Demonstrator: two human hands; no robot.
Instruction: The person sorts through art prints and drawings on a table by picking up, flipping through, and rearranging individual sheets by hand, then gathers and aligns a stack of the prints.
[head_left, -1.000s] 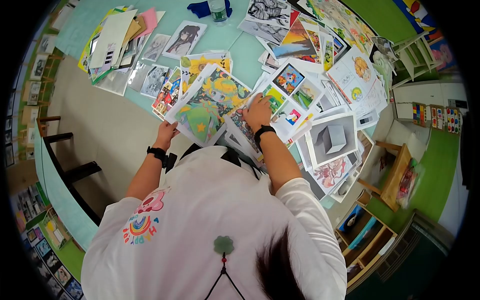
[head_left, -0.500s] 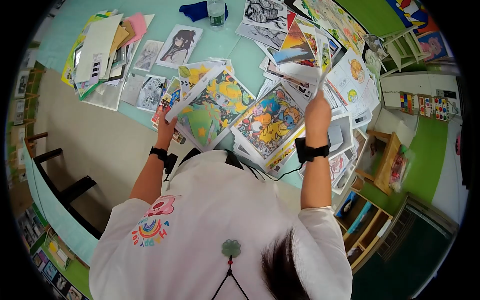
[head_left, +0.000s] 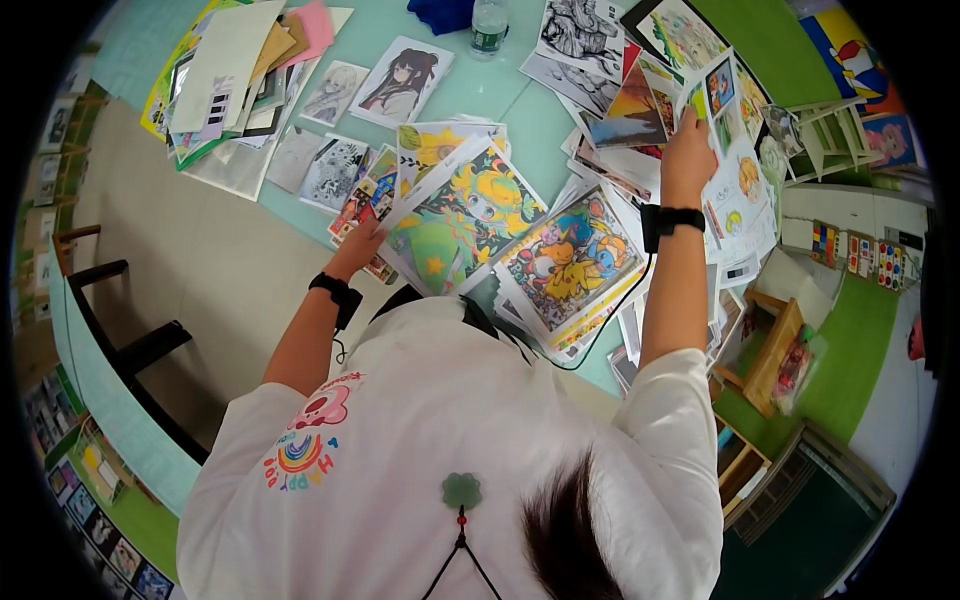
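My left hand (head_left: 357, 245) grips the lower left edge of a colourful art print (head_left: 468, 212) showing a yellow-haired character on green. Farther out on the right, my right hand (head_left: 688, 155) pinches a printed sheet (head_left: 720, 88) with small colour pictures, tilted above the paper pile. Between my hands lies a stack of prints topped by a print of cartoon creatures (head_left: 572, 258), close to my body. A sunflower print (head_left: 430, 150) is partly covered by the print at my left hand.
Loose papers, including a sunset picture (head_left: 630, 115), overlap at the right. Two anime drawings, one a dark-haired figure (head_left: 403, 80), lie beyond my left hand. A folder pile (head_left: 225, 70) sits far left; a water bottle (head_left: 489, 28) stands at the back. Wooden shelving (head_left: 765, 350) is at right.
My right hand has moved outward and away from me with its sheet, which was seen edge-on and now shows its printed face. My left hand stays on the same print. The view has shifted slightly.
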